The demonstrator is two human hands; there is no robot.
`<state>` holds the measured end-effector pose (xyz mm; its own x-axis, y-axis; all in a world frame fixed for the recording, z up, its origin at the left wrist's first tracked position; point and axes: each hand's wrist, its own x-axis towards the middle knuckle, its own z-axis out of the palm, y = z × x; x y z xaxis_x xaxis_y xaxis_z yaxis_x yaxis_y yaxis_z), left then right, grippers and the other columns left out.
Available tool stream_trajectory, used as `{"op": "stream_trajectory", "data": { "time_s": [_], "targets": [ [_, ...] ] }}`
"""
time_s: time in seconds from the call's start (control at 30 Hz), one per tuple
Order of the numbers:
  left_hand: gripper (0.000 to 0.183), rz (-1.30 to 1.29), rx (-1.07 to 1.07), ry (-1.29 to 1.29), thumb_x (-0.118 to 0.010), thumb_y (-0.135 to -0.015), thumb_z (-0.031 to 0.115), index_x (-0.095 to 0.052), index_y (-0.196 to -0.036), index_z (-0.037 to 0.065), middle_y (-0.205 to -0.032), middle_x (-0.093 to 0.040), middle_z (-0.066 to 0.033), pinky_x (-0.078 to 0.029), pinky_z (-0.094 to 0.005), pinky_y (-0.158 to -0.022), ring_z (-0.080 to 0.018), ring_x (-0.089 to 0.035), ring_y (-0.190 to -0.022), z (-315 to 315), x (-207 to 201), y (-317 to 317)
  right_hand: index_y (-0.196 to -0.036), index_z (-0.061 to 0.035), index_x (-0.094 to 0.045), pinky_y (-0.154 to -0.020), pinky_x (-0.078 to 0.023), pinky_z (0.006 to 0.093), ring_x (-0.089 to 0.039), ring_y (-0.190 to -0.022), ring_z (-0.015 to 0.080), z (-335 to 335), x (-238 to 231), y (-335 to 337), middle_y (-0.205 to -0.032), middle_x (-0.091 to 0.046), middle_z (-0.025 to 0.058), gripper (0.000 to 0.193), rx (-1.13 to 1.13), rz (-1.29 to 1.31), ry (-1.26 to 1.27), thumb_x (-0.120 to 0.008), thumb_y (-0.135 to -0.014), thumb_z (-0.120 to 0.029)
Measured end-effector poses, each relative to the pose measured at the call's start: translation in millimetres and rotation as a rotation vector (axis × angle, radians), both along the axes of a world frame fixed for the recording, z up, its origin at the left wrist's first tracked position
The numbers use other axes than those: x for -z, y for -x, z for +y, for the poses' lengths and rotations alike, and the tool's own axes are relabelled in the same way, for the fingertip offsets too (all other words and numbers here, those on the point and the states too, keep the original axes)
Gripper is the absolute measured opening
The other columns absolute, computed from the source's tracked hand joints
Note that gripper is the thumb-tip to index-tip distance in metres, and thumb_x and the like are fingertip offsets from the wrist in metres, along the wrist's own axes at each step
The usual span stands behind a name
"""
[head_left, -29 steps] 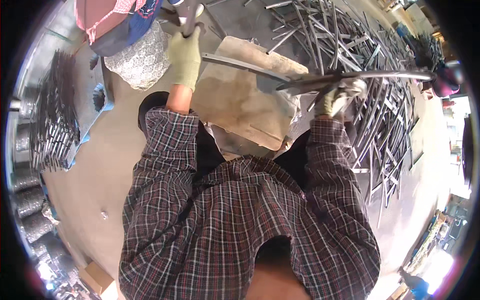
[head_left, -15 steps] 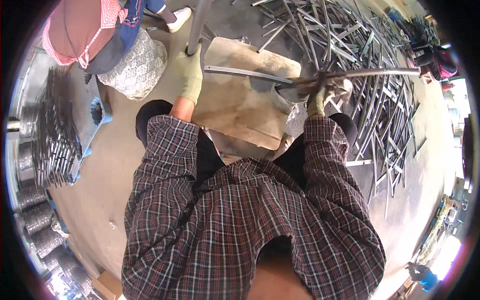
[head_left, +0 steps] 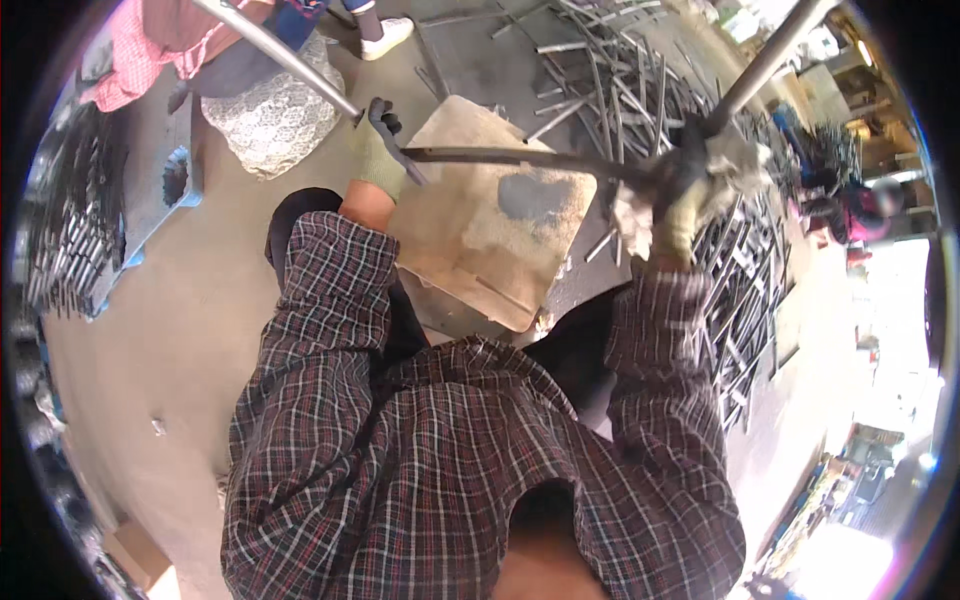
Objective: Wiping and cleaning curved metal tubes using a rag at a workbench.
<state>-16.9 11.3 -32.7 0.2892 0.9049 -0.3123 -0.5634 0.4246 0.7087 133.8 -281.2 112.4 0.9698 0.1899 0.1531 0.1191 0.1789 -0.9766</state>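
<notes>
both gloves on the bent steel rod, raised over the board

my left hand (head_left: pixel 378 155), in a green glove with dark fingertips, is wrapped shut around the left end of a long grey metal rod (head_left: pixel 520 157). my right hand (head_left: pixel 682 195), in a worn pale glove, grips the rod's right part, fingers curled tight round it. from there a thicker length runs up and far right toward the edge of view. another length slants from my left glove up to the far left. whether these are one piece i cannot tell.

the rod hangs in the air above a tan square board (head_left: pixel 490 235) lying on the concrete floor (head_left: pixel 180 330) just past my knees. to the far right lies a heap of steel bars (head_left: pixel 640 90), so i judge plenty of stock is left to handle. this rod is mid-handling, not set down.

compared with half a second ago, my right hand sits further right and the upright length now leans out that way. my left glove is lower and closer in. the lacy bundle (head_left: pixel 272 115) beside another person far left now sits nearer the middle.
</notes>
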Motion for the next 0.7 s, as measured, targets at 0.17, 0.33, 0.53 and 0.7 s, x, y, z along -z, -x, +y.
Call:
{"op": "stream_trajectory", "data": {
  "time_s": [0.17,0.33,0.53,0.7],
  "targets": [
    [0.011,-0.118,0.208,-0.280,-0.058,-0.091,0.017,-0.058,-0.083,0.010,-0.068,-0.051,-0.0007,-0.040,-0.0269,-0.059,-0.0133,-0.049,-0.062,19.0,49.4,-4.6,-0.109,-0.0050,-0.062,-0.055,-0.040,0.0241,-0.050,-0.064,0.0105,-1.2,-40.0,-26.0,-0.078,-0.053,-0.0008,0.028,0.107,-0.517,0.280,-0.061,-0.093,-0.028],
    [0.016,-0.407,0.260,0.084,-0.055,-0.091,0.016,-0.052,-0.076,0.013,-0.067,-0.049,-0.0012,-0.038,-0.0260,-0.058,-0.0155,-0.047,-0.062,35.5,86.4,-12.2,-0.105,-0.0042,-0.062,-0.057,-0.041,0.0244,-0.050,-0.066,0.0109,-11.7,-58.7,8.4,-0.077,-0.053,-0.0006,0.026,0.042,-0.528,0.262,-0.061,-0.093,-0.027],
    [0.018,-0.461,0.415,0.202,-0.051,-0.088,0.014,-0.040,-0.073,0.013,-0.063,-0.030,-0.0004,-0.030,-0.0289,-0.051,-0.0141,-0.030,-0.055,-34.2,69.4,-44.9,-0.101,-0.0033,-0.063,-0.060,-0.041,0.0248,-0.050,-0.068,0.0115,-19.0,-61.1,-26.4,-0.077,-0.053,-0.0003,0.023,0.145,-0.635,0.315,-0.061,-0.093,-0.025],
    [0.017,-0.309,0.326,0.051,-0.055,-0.092,0.022,-0.054,-0.081,0.010,-0.071,-0.051,-0.0014,-0.043,-0.0283,-0.061,-0.0145,-0.050,-0.065,-22.0,35.1,-20.2,-0.098,-0.0026,-0.063,-0.062,-0.041,0.0251,-0.050,-0.070,0.0119,-10.5,-39.7,-62.7,-0.077,-0.053,-0.0001,0.021,0.083,-0.501,0.325,-0.061,-0.093,-0.024]
  ]
}}
